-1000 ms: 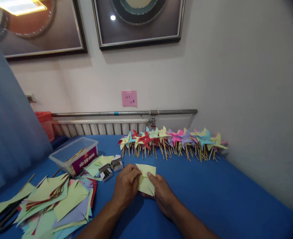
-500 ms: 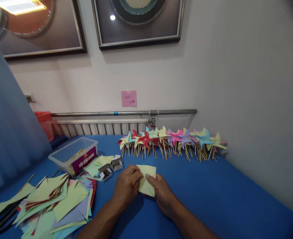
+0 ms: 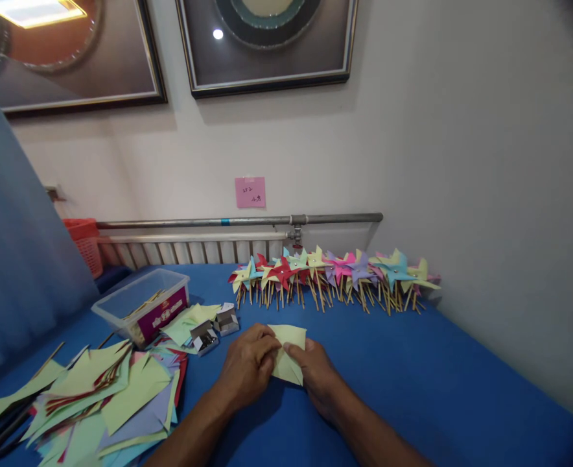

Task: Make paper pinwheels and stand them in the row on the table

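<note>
A pale yellow paper square (image 3: 290, 337) is held over the blue table between both hands. My left hand (image 3: 250, 363) pinches its left edge, fingers bent over the paper. On the opposite side my right hand (image 3: 313, 373) grips it, the thumb lying on top near the middle. A cut line shows toward the lower right corner of the square. Left of my hands lie a small open box (image 3: 203, 338) with dark little pieces in it and a second open box (image 3: 227, 320). A heap of coloured paper squares (image 3: 135, 395) spreads at the lower left.
Finished paper pinwheels (image 3: 335, 269) on sticks lie in a row at the back. A clear plastic tub (image 3: 143, 301) with sticks stands back left. Black-handled scissors (image 3: 7, 425) lie beside the paper heap. A red basket (image 3: 86, 245) sits by the curtain (image 3: 19, 246).
Both hands keep their hold on the yellow paper, which now bows slightly at its upper edge. The whole view has shifted a little.
</note>
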Demonstrator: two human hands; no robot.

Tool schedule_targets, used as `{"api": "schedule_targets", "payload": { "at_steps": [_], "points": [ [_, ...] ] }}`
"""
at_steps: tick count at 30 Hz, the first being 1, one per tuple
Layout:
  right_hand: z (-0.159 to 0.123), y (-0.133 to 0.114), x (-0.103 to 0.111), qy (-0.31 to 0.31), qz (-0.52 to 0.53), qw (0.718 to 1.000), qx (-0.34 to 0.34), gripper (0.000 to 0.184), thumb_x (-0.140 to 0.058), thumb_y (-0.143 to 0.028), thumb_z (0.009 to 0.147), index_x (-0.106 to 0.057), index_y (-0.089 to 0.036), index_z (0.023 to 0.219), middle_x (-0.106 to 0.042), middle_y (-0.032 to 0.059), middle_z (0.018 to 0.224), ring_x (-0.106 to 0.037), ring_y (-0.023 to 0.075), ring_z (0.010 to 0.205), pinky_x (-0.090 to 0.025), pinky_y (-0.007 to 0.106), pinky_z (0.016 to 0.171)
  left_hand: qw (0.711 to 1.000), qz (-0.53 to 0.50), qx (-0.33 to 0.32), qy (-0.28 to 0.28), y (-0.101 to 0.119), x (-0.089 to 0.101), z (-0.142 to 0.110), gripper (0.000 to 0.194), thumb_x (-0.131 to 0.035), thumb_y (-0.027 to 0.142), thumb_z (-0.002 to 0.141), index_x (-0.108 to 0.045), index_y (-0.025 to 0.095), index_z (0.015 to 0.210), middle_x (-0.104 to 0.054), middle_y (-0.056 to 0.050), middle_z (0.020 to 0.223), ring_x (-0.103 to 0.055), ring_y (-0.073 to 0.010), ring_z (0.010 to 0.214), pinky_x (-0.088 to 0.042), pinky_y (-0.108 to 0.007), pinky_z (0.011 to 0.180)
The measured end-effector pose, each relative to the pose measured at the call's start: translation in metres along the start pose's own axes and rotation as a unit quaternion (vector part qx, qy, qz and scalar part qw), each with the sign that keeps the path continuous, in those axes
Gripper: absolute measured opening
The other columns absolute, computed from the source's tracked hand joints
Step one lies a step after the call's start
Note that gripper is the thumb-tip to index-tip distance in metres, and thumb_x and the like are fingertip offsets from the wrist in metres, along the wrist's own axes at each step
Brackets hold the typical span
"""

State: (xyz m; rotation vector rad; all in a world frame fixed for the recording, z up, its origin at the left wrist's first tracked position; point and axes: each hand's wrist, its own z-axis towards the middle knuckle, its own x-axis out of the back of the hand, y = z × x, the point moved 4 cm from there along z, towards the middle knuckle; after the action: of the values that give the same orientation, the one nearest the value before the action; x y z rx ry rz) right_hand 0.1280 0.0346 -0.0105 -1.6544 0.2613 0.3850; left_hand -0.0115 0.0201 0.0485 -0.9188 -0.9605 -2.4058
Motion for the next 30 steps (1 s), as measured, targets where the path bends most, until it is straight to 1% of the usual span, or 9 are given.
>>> {"api": "schedule_targets", "payload": {
  "at_steps": [4, 7, 10, 13, 18, 21, 25, 27, 30],
  "points": [
    [-0.001, -0.003, -0.001, 0.009, 0.010, 1.000, 0.009, 0.037, -0.076, -0.035, 0.069, -0.071, -0.013, 0.099, -0.076, 0.0060, 0.076, -0.070, 0.0223, 0.065, -0.052, 0.031, 0.064, 1.000, 0.000, 0.008, 0.012, 0.001, 0.001, -0.001, 0.025, -0.057, 0.016, 0.087, -0.072, 0.021, 0.107, -0.068, -0.010, 0.113, -0.065, -0.0214, 0.102, -0.054, -0.036, 0.090],
    [0.000, -0.003, 0.000, 0.026, 0.010, 1.000, 0.009, 0.037, -0.076, -0.034, 0.068, -0.071, -0.013, 0.098, -0.077, 0.0063, 0.077, -0.071, 0.0228, 0.067, -0.053, 0.031, 0.063, 1.000, 0.011, 0.005, 0.011, -0.001, -0.001, -0.002, 0.030, -0.062, 0.017, 0.084, -0.070, 0.021, 0.113, -0.067, -0.011, 0.117, -0.065, -0.0234, 0.105, -0.054, -0.039, 0.093],
    [0.003, 0.000, 0.003, 0.032, 0.004, 0.999, 0.004, 0.040, -0.077, -0.037, 0.068, -0.070, -0.013, 0.099, -0.077, 0.0072, 0.077, -0.071, 0.0234, 0.066, -0.054, 0.031, 0.060, 1.000, 0.015, -0.002, 0.004, -0.001, -0.001, -0.003, 0.033, -0.059, 0.015, 0.084, -0.069, 0.022, 0.115, -0.067, -0.011, 0.119, -0.065, -0.0235, 0.106, -0.055, -0.039, 0.093],
    [0.005, 0.001, 0.007, 0.031, -0.016, 0.999, -0.011, 0.043, -0.077, -0.040, 0.068, -0.069, -0.013, 0.101, -0.075, 0.0065, 0.073, -0.069, 0.0229, 0.060, -0.053, 0.031, 0.053, 1.000, 0.003, 0.002, -0.003, -0.002, -0.001, -0.002, 0.032, -0.053, 0.012, 0.087, -0.071, 0.022, 0.111, -0.069, -0.009, 0.115, -0.066, -0.0218, 0.104, -0.055, -0.037, 0.091],
    [0.005, -0.002, 0.009, 0.017, -0.032, 0.999, -0.021, 0.036, -0.075, -0.037, 0.070, -0.069, -0.015, 0.098, -0.074, 0.0052, 0.073, -0.066, 0.0173, 0.057, -0.051, 0.026, 0.051, 0.999, -0.030, 0.014, -0.002, -0.005, -0.002, 0.000, 0.035, -0.049, 0.006, 0.086, -0.072, 0.023, 0.106, -0.071, -0.006, 0.109, -0.067, -0.0187, 0.101, -0.055, -0.033, 0.089],
    [0.004, -0.004, 0.011, 0.022, -0.031, 0.999, -0.022, 0.036, -0.075, -0.036, 0.071, -0.069, -0.014, 0.100, -0.074, 0.0056, 0.074, -0.064, 0.0157, 0.056, -0.049, 0.024, 0.048, 0.998, -0.054, 0.019, -0.019, -0.005, -0.003, 0.001, 0.038, -0.049, 0.002, 0.082, -0.072, 0.024, 0.103, -0.071, -0.006, 0.112, -0.068, -0.0179, 0.102, -0.055, -0.032, 0.089],
    [0.003, -0.006, 0.013, 0.045, -0.038, 0.998, -0.034, 0.037, -0.074, -0.032, 0.073, -0.068, -0.014, 0.104, -0.075, 0.0070, 0.078, -0.064, 0.0152, 0.056, -0.048, 0.022, 0.046, 0.995, -0.090, 0.029, -0.037, -0.005, -0.002, 0.002, 0.047, -0.047, -0.003, 0.071, -0.071, 0.023, 0.102, -0.068, -0.006, 0.117, -0.066, -0.0178, 0.108, -0.054, -0.033, 0.095],
    [0.003, -0.008, 0.013, 0.051, -0.039, 0.997, -0.037, 0.035, -0.072, -0.030, 0.073, -0.068, -0.014, 0.104, -0.076, 0.0073, 0.080, -0.065, 0.0154, 0.058, -0.048, 0.022, 0.046, 0.994, -0.098, 0.027, -0.045, -0.005, -0.002, 0.002, 0.053, -0.046, -0.005, 0.066, -0.070, 0.023, 0.105, -0.067, -0.006, 0.122, -0.065, -0.0185, 0.113, -0.054, -0.034, 0.097],
    [0.003, -0.010, 0.013, 0.047, -0.033, 0.998, -0.036, 0.031, -0.071, -0.029, 0.075, -0.069, -0.014, 0.102, -0.074, 0.0058, 0.074, -0.064, 0.0152, 0.056, -0.047, 0.021, 0.044, 0.992, -0.104, 0.018, -0.069, -0.004, -0.003, -0.001, 0.063, -0.048, -0.005, 0.061, -0.068, 0.024, 0.113, -0.062, -0.008, 0.133, -0.063, -0.0211, 0.121, -0.053, -0.036, 0.102]
  ]
}}
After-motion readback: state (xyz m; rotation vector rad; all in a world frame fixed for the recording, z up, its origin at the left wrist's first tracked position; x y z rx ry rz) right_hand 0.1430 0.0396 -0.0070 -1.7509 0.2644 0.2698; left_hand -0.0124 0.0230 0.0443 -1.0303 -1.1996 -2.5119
